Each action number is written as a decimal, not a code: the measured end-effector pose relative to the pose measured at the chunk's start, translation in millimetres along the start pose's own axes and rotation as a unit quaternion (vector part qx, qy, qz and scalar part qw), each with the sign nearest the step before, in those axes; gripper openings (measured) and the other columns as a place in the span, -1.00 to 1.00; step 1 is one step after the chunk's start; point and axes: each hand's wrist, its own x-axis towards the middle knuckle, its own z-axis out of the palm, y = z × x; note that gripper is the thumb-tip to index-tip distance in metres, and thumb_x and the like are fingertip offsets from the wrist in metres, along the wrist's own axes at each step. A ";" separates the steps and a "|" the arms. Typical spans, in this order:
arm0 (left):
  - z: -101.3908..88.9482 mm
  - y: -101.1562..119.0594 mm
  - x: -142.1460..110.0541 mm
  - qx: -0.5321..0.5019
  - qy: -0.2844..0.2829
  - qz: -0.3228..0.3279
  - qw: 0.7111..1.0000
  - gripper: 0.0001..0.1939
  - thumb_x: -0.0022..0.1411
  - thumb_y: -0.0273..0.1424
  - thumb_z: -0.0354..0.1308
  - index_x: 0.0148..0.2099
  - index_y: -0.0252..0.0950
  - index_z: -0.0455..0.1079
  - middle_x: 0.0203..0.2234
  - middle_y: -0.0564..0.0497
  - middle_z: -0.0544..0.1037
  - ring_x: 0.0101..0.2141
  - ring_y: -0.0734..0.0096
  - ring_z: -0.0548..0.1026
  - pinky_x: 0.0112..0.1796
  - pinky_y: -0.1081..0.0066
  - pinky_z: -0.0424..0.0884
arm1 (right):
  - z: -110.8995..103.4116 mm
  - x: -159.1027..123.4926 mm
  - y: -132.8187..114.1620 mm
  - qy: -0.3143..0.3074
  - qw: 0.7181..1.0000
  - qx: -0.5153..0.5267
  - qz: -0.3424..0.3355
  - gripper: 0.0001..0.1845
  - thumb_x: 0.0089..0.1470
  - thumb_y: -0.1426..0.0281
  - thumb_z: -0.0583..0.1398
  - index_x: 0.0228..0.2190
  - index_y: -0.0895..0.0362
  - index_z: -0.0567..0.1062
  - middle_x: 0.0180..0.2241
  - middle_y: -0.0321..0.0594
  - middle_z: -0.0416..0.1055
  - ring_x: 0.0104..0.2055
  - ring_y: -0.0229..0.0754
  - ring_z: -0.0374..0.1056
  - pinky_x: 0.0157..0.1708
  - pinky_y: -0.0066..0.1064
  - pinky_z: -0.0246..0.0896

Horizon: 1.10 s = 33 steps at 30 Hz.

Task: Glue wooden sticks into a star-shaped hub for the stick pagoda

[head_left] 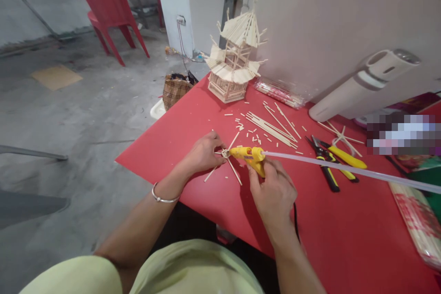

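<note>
Currently, the left hand (pixel 206 152) is pinching a small stick star (pixel 225 153) at its hub, low over the near part of the red table (pixel 206 202). The right hand (pixel 275 188) is gripping a yellow glue gun (pixel 254 160), fingers wrapping round the handle. The nozzle is pointing left at the hub; whether it is touching, cannot tell. A long clear glue stick (pixel 330 165) is running from the gun's back end off to the right. Beyond the hands, short cut bits and longer loose sticks (pixel 270 129) are lying scattered. A stick tower (pixel 236 55) is standing behind them; pliers (pixel 324 165) are resting to the right.
</note>
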 end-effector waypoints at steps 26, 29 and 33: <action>0.0 0.0 0.7 -0.004 -0.008 -0.002 1.000 -0.79 0.04 -0.46 0.31 -0.21 -0.27 0.59 -0.30 0.00 0.39 -0.35 0.42 0.39 -0.28 0.40 0.38 | -1.3 1.5 -1.2 0.012 1.000 -0.003 -0.007 -0.71 0.30 0.24 0.13 -0.14 0.17 0.54 -0.21 -0.13 0.60 -0.29 -0.15 0.48 -0.29 -0.36 0.17; -0.2 -0.1 0.6 0.001 -0.013 -0.001 1.000 -0.79 0.04 -0.46 0.31 -0.20 -0.28 0.59 -0.29 -0.01 0.39 -0.35 0.42 0.39 -0.28 0.40 0.38 | -1.1 1.8 -1.4 0.005 1.000 0.000 -0.004 -0.70 0.30 0.24 0.13 -0.14 0.17 0.54 -0.21 -0.12 0.60 -0.28 -0.14 0.48 -0.30 -0.36 0.17; -1.1 1.0 0.4 0.005 -0.011 -0.003 1.000 -0.80 0.04 -0.46 0.30 -0.21 -0.29 0.59 -0.30 0.00 0.39 -0.36 0.43 0.39 -0.29 0.41 0.37 | -0.2 2.0 -0.8 0.003 1.000 0.003 -0.004 -0.69 0.30 0.24 0.12 -0.12 0.18 0.54 -0.19 -0.11 0.60 -0.27 -0.14 0.48 -0.29 -0.36 0.16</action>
